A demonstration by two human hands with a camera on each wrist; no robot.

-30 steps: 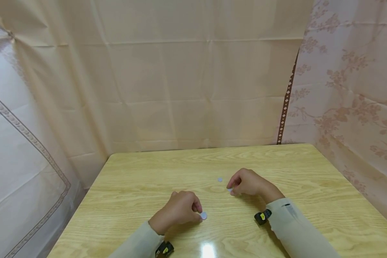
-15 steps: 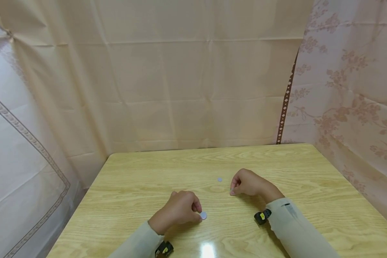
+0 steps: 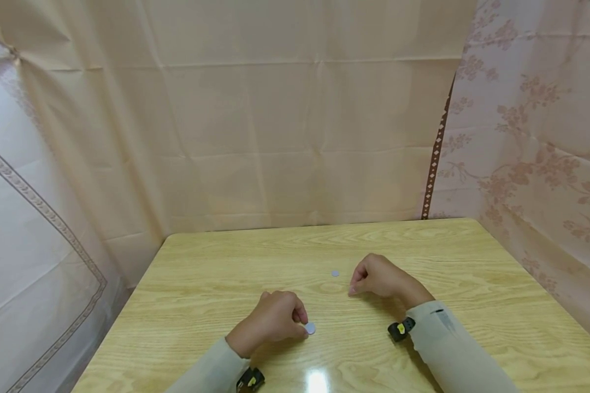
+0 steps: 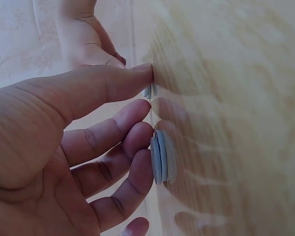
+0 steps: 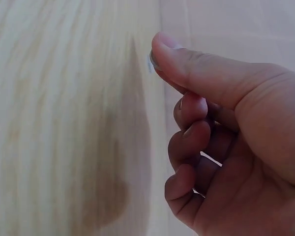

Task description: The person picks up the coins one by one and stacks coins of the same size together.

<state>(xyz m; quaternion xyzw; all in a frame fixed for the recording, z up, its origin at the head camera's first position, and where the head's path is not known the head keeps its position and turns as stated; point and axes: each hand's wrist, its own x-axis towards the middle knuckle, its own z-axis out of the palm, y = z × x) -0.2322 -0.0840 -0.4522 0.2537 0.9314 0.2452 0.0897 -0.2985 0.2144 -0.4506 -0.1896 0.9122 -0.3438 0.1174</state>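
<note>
My left hand (image 3: 277,316) hovers low over the table, thumb and index tips at the edge of a small pale round disc (image 3: 310,328). In the left wrist view, a pair of blue-grey discs (image 4: 158,157), seen edge-on, sits against the curled fingertips, close to the wood. A small disc also shows between that thumb and index finger. To the right and farther off, my right hand (image 3: 381,278) pinches a thin dark-grey disc (image 5: 154,60) between thumb and index; the head view hides it. Another pale disc (image 3: 335,273) lies flat, left of the right hand.
The wood-grain table (image 3: 226,262) extends around both hands. Behind it hangs a beige curtain (image 3: 285,136), with a flowered cloth (image 3: 536,136) at the right and a white one (image 3: 24,229) at the left. Light glares on the near edge (image 3: 317,379).
My right hand has shifted slightly, and the disc in its fingers, visible a second ago in the head view, is now hidden there. The left hand and the discs lying on the table stay put.
</note>
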